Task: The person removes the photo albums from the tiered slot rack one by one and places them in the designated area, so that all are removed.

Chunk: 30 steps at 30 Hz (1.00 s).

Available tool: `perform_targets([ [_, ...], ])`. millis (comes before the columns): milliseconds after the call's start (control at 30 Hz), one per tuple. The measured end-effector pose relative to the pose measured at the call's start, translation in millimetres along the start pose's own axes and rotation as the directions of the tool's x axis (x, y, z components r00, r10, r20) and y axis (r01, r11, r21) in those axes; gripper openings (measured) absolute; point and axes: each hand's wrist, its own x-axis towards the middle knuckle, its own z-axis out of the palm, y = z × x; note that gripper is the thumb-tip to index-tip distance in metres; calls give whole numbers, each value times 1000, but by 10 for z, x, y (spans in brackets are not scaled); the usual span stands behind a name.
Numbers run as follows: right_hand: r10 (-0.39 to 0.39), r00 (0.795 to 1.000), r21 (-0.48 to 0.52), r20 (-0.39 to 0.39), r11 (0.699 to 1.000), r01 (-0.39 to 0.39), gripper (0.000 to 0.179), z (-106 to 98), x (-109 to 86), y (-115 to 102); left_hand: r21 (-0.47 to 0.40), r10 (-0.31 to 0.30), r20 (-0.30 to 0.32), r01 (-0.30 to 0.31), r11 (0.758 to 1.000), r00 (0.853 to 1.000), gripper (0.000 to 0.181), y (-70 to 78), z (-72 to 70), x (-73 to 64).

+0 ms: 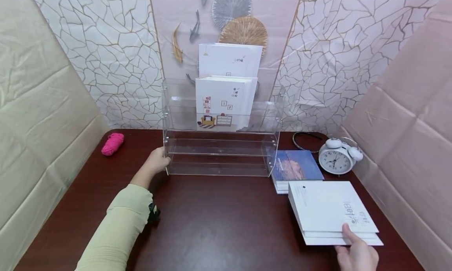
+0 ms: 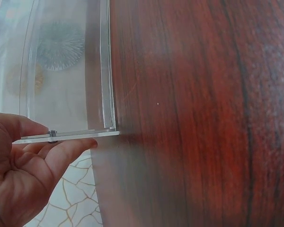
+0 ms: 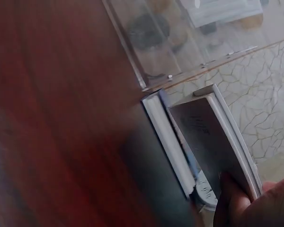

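Observation:
A clear acrylic book rack [image 1: 219, 147] stands on the dark wooden table, and two white books, one [image 1: 226, 102] in front of another [image 1: 226, 59], lean upright in its upper tiers. My left hand [image 1: 157, 161] grips the rack's left side panel [image 2: 71, 137], thumb on one face and fingers on the other. At the front right, my right hand [image 1: 358, 255] holds a white book [image 1: 328, 208] by its near edge, thumb on the cover and fingers beneath. Beyond it lies a blue book [image 1: 296, 167] with a pinkish picture, partly overlapped by the white book.
A white twin-bell alarm clock [image 1: 335, 157] stands at the right, a thin dark band [image 1: 298, 139] behind it. Pink yarn [image 1: 113, 144] lies at the back left. Patterned cloth [image 1: 116, 47] hangs behind the table, with beige cloth [image 1: 31, 145] along the sides.

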Motion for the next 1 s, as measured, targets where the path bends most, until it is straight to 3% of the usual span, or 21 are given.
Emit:
perform_targets([
  [200, 59, 998, -69, 0, 996, -59, 36, -50, 34, 79, -10, 3, 2, -3, 1000, 1000, 36, -10, -2, 4],
  [433, 41, 999, -138, 4, 990, -40, 34, -112, 34, 158, 22, 27, -3, -27, 999, 1000, 35, 32, 32, 17],
  [700, 51, 999, -134, 15, 990, -49, 29, -163, 75, 169, 32, 44, -6, -44, 999, 999, 37, 40, 25, -2],
  [800, 56, 998, -205, 25, 977, -50, 37, -170, 84, 182, 36, 35, -11, -35, 999, 999, 36, 19, 19, -11],
  [1000, 29, 999, -386, 20, 922, -19, 46, -172, 70, 207, 40, 39, -21, -38, 998, 999, 38, 1, 20, -13],
])
